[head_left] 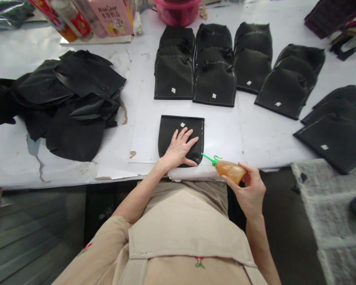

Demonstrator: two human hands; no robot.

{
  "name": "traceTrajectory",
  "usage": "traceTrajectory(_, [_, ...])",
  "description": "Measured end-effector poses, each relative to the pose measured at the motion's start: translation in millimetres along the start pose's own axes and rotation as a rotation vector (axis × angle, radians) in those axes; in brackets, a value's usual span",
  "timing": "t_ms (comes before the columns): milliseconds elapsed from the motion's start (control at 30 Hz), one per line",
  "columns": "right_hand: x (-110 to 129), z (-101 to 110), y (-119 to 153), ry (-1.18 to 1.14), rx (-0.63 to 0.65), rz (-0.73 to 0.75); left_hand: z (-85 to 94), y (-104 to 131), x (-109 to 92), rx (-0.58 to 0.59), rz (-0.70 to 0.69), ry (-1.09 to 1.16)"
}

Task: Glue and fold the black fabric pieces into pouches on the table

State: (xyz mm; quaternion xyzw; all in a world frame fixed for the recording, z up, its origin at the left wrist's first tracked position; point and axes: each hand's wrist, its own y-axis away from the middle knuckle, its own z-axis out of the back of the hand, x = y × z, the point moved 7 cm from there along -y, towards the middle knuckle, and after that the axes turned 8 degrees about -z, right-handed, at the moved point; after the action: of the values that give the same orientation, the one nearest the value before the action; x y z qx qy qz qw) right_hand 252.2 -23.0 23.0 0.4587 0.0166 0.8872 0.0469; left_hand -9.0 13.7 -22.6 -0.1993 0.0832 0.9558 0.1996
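Observation:
My left hand (179,150) lies flat with fingers spread on a black leather-like piece (169,128) on the table's near edge. That piece has one straight side, a rounded end toward me and a small white tag (182,124). Glossy wet-looking marks run along its right edge. In my right hand (252,190) is a glue bottle (231,171) with amber contents and a thin green nozzle (207,157). The bottle tilts to the left, its nozzle tip at the piece's right edge; whether it touches, I cannot tell.
Overlapping black pieces with white tags (173,83) lie in several stacks at the back and right. A loose heap of black pieces (74,91) covers the left side. Behind stand a pink basin (178,12), bottles (72,19) and a pink box (114,18).

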Motion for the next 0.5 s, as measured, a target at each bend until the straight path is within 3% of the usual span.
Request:
traceTrajectory(267, [-13, 4, 8, -0.190, 0.126, -0.203, 0.3, -2, 0, 0.020, 0.021, -0.001])
traceTrajectory(367, [-20, 2, 7, -0.351, 0.094, -0.304, 0.1, -7, -4, 0.033, 0.062, -0.007])
traceTrajectory(500, [-24, 7, 4, -0.457, -0.039, -0.354, 8.3, -8, -8, 0.009, 0.213, -0.013])
